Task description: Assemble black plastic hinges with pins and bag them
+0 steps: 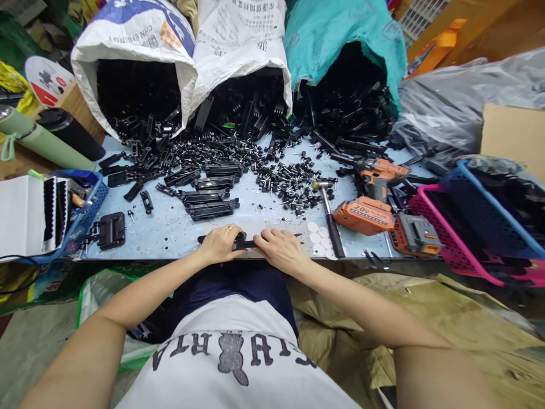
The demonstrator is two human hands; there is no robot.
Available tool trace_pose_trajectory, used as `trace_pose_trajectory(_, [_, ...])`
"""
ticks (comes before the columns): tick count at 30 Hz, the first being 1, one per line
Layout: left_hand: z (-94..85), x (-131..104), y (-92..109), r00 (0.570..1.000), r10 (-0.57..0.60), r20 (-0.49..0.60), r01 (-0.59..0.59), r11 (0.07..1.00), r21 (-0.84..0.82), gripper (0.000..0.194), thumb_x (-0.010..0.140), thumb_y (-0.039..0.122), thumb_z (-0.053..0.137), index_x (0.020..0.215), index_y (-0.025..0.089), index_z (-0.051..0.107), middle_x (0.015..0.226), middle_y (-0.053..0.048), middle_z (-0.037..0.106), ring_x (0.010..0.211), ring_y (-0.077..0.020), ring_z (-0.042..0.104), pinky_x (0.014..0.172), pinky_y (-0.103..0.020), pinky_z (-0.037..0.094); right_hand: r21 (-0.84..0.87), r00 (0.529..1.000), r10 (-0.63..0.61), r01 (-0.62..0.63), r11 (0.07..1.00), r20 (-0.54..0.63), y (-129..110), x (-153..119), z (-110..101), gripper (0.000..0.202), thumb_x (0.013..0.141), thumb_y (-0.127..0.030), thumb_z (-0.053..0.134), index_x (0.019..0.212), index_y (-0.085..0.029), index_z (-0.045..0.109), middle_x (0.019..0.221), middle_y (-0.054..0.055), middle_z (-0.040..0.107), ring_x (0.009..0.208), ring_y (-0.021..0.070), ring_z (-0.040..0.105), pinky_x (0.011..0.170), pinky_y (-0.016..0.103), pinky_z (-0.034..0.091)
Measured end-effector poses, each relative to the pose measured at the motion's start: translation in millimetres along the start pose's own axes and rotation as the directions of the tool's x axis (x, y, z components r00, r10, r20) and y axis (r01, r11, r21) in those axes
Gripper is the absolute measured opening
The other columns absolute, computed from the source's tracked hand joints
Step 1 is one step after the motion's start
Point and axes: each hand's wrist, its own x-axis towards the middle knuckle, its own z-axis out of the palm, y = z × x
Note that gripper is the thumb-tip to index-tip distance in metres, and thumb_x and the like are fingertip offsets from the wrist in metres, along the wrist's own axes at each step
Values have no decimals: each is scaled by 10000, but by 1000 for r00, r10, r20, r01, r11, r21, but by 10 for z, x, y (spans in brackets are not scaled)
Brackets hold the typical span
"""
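Both of my hands are at the front edge of the blue work table (145, 236). My left hand (220, 244) has its fingers wrapped round the left part of a long black plastic piece (244, 245). The fingers of my right hand (283, 248) are pressed on the same piece farther right. Dark tips of parts stick out beyond both hands. Beyond them lies a stack of black assembled parts (213, 210). Right of my right hand are white round discs (319, 236) and a hammer (332, 221) with a black handle.
An orange cordless drill (370, 199) and a spare battery (417, 234) lie at the right, beside pink (447, 250) and blue baskets (502, 210). Three open sacks (240, 34) spill black parts at the back. Loose screws (293, 182) cover the middle. Another blue basket (87, 218) stands left.
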Motion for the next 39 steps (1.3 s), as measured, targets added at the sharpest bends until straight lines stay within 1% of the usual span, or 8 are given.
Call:
trace_pose_trajectory(5, [-6,-20,-22,999,-31,16,32,998,-49,448,787,547,549,996,159,470,905,-65,588,847,-211,598,684,-304,445,20,999,-43,43,999,5,49,70,-75,307,968,-394,302,998,-198,536,910,74,565,807,175,505,645,287,250])
trace_pose_trajectory(9, [-20,102,30,983,-116,144,119,993,-12,502,776,577,551,1036,152,488,920,-76,600,865,-233,587,725,-331,450,75,996,-41,47,996,-81,230,108,228,354,955,-446,321,967,-184,558,890,66,574,803,170,513,636,276,270])
trace_pose_trajectory(13, [-2,704,-14,987,-97,129,97,995,6,407,905,425,409,1201,150,450,1121,-109,562,1081,-241,503,896,-366,409,190,976,-4,46,981,-217,426,64,624,381,929,-475,375,940,-155,581,873,68,586,810,165,515,695,273,331])
trace_pose_trajectory(18, [114,1728,-305,941,-321,107,302,939,163,371,837,36,348,1155,139,509,1136,-134,545,1039,-221,519,840,-331,433,297,964,73,6,955,-256,442,-47,748,368,901,-483,430,943,-158,596,899,79,597,848,179,513,768,296,375])
trace_pose_trajectory(23, [248,2005,-331,950,-283,129,259,949,177,297,839,22,345,1039,96,550,974,-144,589,968,-208,543,841,-326,430,360,914,339,-245,900,-224,796,105,590,316,939,-373,391,1057,-153,584,1032,100,593,971,201,509,827,302,399])
trace_pose_trajectory(28, [53,1639,-174,971,-230,60,216,959,183,243,880,87,350,1017,97,550,1048,-134,566,1017,-217,500,879,-321,411,164,806,590,-575,801,-52,1477,537,498,349,931,-195,313,1189,-129,539,1141,133,559,1069,235,472,861,314,390])
trace_pose_trajectory(34, [-337,458,-308,936,-231,-265,260,963,78,255,933,211,334,1000,116,561,958,-108,604,925,-211,543,861,-340,430,116,857,509,-515,849,81,1745,817,506,277,854,-209,463,1070,-154,628,976,133,626,929,229,558,770,297,423])
trace_pose_trajectory(39, [-336,-248,-400,941,-281,-187,292,956,34,242,936,241,356,941,150,580,870,-71,632,806,-183,579,748,-318,466,108,888,450,-458,882,93,1732,833,490,261,826,-199,495,1038,-140,637,993,133,633,933,233,572,785,307,421])
